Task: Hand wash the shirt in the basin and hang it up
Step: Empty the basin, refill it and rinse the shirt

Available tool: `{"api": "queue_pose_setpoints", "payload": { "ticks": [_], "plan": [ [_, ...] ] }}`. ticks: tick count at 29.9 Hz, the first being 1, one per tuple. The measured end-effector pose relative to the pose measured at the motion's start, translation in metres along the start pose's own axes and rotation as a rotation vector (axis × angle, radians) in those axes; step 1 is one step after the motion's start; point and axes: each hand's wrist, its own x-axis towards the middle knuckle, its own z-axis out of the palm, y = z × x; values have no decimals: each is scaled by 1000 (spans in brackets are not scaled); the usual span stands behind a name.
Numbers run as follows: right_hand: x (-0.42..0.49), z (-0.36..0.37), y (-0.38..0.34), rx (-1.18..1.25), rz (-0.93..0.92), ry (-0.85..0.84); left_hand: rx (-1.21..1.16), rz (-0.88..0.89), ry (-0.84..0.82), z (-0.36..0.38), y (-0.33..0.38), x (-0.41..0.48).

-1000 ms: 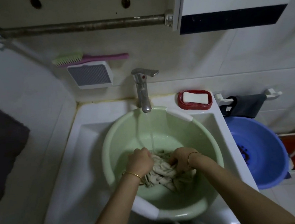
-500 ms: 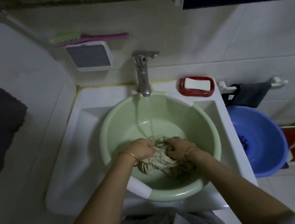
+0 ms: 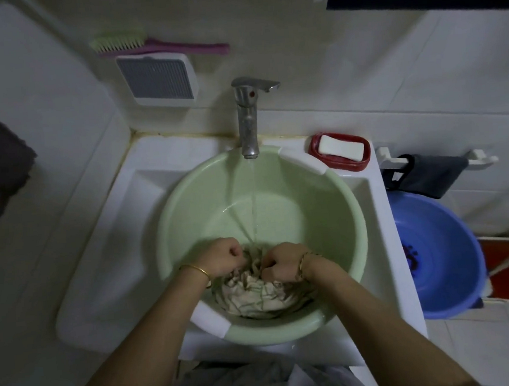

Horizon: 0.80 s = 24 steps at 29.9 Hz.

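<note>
A wet, crumpled beige shirt (image 3: 255,296) lies bunched in the near part of a pale green basin (image 3: 187,204) that sits in a white sink (image 3: 100,266). My left hand (image 3: 221,256) grips the shirt's left side with curled fingers. Close beside it, my right hand (image 3: 278,264) clutches the shirt's top right. The two fists almost touch above the cloth. A thin stream of water falls from the metal tap (image 3: 249,120) into the basin just beyond my hands.
A red soap dish with a white bar (image 3: 339,151) sits on the sink's back right corner. A blue basin (image 3: 435,257) stands to the right, under a rail holding a dark cloth (image 3: 431,176). A pink-handled brush (image 3: 156,45) rests above a wall vent.
My fists have drawn closer together on the shirt, bunching it. The view has tilted further down, so the basin and tap sit higher in the frame.
</note>
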Motion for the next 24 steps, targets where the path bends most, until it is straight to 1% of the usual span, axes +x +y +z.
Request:
{"api": "queue_pose_setpoints", "payload": {
  "ticks": [3, 5, 7, 11, 14, 17, 21, 24],
  "plan": [
    [2, 8, 6, -45, 7, 78, 56, 85, 116, 9, 1, -1],
    [1, 11, 10, -36, -8, 97, 31, 111, 203, 8, 6, -2],
    [-1, 11, 14, -3, -22, 90, 15, 112, 244, 6, 12, -5],
    [-5, 10, 13, 82, -55, 28, 10, 41, 120, 10, 15, -9],
    [-10, 10, 9, 230, -88, 22, -26, 10, 59, 11, 11, -10],
    [-13, 13, 9, 317, -72, 34, 23, -4, -8, 13, 13, -12],
    [-10, 21, 14, 294, -60, 108, 141, 44, -61, 14, 17, -15],
    [-11, 28, 19, 294, -47, 233, 223, 79, -68, 12, 19, -15]
  ]
}}
